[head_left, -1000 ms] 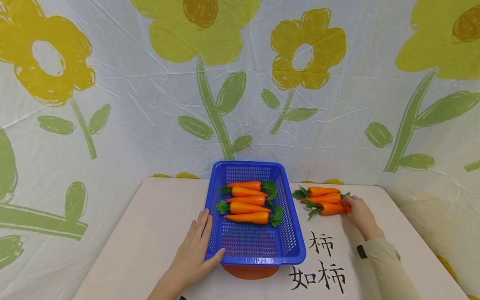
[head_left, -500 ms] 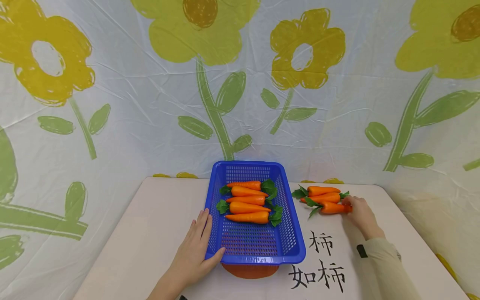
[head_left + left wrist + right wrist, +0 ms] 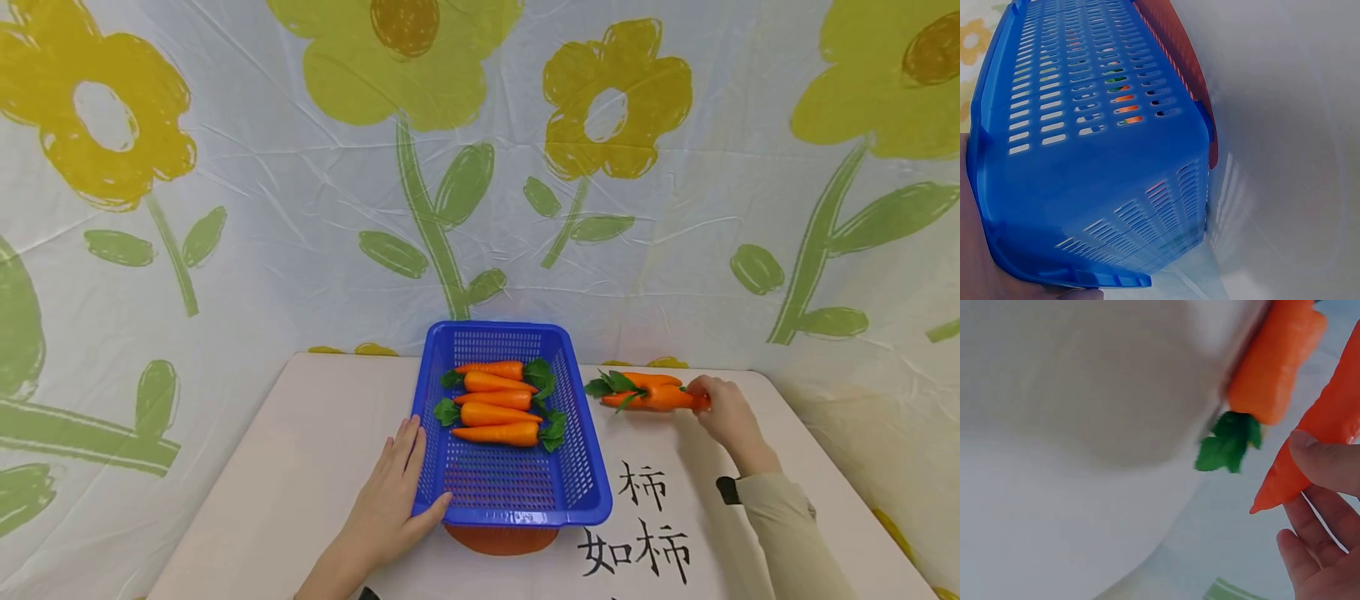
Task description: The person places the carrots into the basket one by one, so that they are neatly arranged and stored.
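My right hand pinches a carrot near its pointed end, between thumb and fingers. In the head view that carrot overlaps two other carrots lying on the table at the right; its leafy end points left. A blue perforated basket stands at mid-table. Inside it, several orange carrots with green tops lie side by side in a column. Against the basket's left rim rests my left hand, fingers straight and thumb toward the near corner. The left wrist view shows the basket's outer wall close up.
Beneath the basket's near edge a reddish-brown round shape shows. Black written characters mark the white table to its right. A flower-printed cloth hangs behind the table.
The right hand has lifted the nearest carrot of the right group off the table and moved it slightly away from me, over the others. My left hand and the basket stay in place.
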`<state>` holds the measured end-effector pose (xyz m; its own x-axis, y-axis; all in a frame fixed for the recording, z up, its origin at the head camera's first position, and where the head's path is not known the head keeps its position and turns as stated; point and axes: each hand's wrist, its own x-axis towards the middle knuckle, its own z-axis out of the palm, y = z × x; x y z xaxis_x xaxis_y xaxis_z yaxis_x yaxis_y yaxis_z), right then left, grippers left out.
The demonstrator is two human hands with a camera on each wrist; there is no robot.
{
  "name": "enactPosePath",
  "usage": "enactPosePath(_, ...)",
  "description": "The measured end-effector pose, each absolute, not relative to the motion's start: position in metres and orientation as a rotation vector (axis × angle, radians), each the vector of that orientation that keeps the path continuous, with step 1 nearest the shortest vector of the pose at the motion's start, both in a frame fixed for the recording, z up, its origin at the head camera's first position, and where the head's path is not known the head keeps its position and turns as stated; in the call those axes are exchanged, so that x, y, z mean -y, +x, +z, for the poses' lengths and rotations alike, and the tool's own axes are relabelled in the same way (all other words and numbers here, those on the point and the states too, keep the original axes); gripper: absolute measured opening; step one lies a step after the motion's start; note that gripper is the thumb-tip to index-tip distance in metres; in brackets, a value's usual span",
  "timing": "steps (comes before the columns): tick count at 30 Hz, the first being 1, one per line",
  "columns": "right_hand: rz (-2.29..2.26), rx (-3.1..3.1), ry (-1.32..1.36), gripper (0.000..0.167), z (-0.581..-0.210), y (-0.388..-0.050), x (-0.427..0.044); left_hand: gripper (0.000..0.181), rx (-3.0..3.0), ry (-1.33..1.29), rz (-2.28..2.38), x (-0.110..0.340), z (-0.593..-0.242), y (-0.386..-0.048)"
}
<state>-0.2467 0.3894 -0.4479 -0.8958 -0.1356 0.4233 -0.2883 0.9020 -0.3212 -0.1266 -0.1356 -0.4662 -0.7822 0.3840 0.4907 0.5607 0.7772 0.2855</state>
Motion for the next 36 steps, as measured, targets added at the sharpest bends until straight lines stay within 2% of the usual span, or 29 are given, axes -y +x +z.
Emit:
enactPosePath(20, 0.658, 2.584, 0.396, 0.028, -0.379, -0.236, -0.328, 0.088, 2.558, -0.721, -0.584, 0.136, -0.469, -0.128)
enactPosePath(36, 0.707, 2.597, 0.52, 0.025, -0.344, -0.223, -0.259, 0.089, 2.547, -0.723, -0.581, 0.136, -0.469, -0.129)
